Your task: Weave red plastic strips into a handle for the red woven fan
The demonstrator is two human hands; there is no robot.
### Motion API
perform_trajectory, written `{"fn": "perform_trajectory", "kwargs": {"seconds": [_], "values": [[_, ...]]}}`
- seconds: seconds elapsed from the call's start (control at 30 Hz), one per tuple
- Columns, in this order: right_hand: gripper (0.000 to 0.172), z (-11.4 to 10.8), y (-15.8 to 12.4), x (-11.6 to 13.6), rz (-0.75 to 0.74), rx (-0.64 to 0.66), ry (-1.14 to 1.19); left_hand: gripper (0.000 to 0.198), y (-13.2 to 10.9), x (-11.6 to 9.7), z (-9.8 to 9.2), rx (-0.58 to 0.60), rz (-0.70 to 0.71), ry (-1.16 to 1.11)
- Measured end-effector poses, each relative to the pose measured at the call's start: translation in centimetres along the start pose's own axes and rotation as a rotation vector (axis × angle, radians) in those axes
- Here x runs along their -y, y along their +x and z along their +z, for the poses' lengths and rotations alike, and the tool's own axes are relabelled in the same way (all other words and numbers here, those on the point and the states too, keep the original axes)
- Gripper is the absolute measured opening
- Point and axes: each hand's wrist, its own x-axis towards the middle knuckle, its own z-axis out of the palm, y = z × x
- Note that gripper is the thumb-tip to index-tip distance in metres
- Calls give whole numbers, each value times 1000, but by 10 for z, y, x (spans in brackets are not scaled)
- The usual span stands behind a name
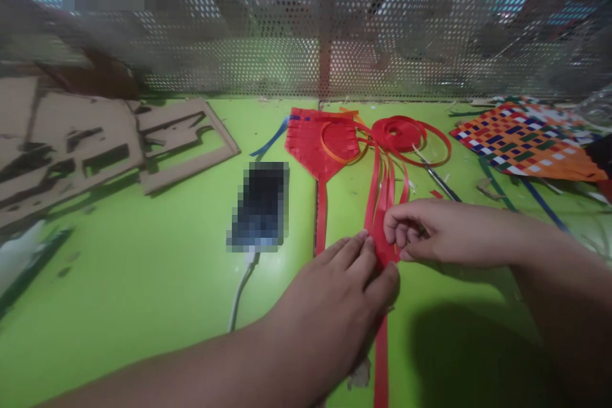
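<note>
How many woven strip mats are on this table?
2: a red woven mat at the back centre of the green table, and an orange multicoloured woven mat at the back right; more could be hidden behind it.

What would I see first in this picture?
The red woven piece stands out at the top middle of the green table, beside a coiled red strip. At the far right lies an orange woven mat with colourful checks. In front, the left hand and right hand pinch red strips.

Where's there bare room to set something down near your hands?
The green tabletop between the cardboard cutout, the phone and your left hand is open. Crowded: beyond your right hand, around the red strips and orange woven mat.
</note>
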Motion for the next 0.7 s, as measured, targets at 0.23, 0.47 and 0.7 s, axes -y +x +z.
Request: {"fn": "perform_trajectory", "kwargs": {"seconds": [0.23,0.47,0.7], "values": [[12,-1,-1,0,-24,-11,-5,54,0,-1,3,-33,-2,45],[12,0,-4,-3,-54,-5,25,54,1,-1,2,-12,5,53],[15,2,-1,-8,-62,13,56,64,2,-1,0,-4,20,43]]}}
